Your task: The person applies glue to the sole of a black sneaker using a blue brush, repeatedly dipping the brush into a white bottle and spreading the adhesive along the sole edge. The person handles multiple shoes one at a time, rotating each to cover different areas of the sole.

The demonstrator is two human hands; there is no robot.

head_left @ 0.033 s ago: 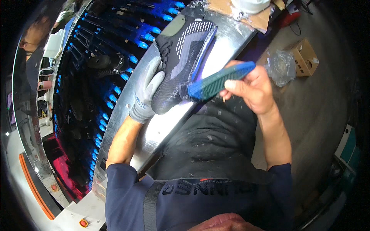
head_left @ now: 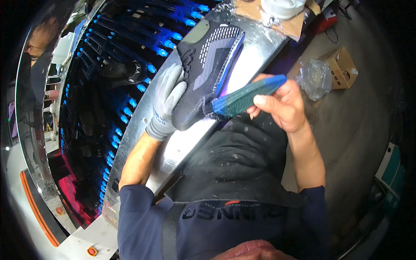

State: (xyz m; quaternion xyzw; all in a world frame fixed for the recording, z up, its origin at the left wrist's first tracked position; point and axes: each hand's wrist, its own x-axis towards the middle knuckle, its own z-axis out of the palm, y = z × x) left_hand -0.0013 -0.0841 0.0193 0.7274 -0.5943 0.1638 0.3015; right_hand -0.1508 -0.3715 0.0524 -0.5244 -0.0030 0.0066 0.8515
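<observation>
A dark grey and black shoe upper (head_left: 196,82) with white dashes and a blue lower edge lies on its side on a metal ledge (head_left: 175,151), its toe towards me. My left hand (head_left: 167,96), in a grey glove, grips it from the lace side. In my bare right hand (head_left: 284,105) is a long blue and green brush (head_left: 242,97), pinched between thumb and fingers. The brush's left end meets the shoe's underside near the toe. A small pale tip of something I cannot make out pokes out below my right fingers.
Left of the ledge runs a dark rack of rods with blue tips (head_left: 151,68); another black shoe (head_left: 120,71) lies on it. A white tub (head_left: 284,8) on cardboard stands at the ledge's far end. A cardboard box (head_left: 342,67) and clear plastic (head_left: 315,78) are on the floor at right.
The shoe and my left hand have shifted slightly towards me. My right hand has dropped a little, and the brush tilts slightly less. Both grips are the same.
</observation>
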